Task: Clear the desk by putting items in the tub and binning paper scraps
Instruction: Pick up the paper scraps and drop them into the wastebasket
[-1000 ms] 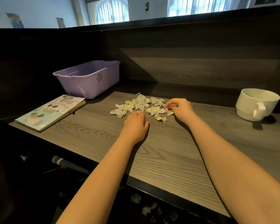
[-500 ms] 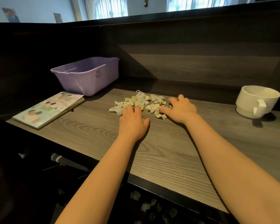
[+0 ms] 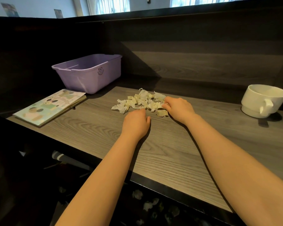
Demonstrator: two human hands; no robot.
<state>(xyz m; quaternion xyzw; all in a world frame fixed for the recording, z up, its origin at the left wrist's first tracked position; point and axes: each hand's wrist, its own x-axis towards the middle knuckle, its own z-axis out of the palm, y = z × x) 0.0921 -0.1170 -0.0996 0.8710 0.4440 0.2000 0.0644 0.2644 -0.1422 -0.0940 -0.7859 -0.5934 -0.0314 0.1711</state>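
Scraps (image 3: 144,101) sit mid-desk (image 3: 170,152), a loose heap of torn paper. Left hand (image 3: 136,123) curled knuckles-up at the near edge, can't tell if it holds any. Right hand (image 3: 178,108) pinches pieces on the heap's right side. Light, limp, likely to scatter: cup from both sides. Notebook (image 3: 51,106), tub (image 3: 88,72), mug (image 3: 263,100) further back, untouched

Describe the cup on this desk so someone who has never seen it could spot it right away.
Start at the grey wood-grain desk and look to its far right end, well away from the paper scraps. The cup stands there alone, upright. It is the only white, round thing, wide-mouthed with a handle facing the near edge.
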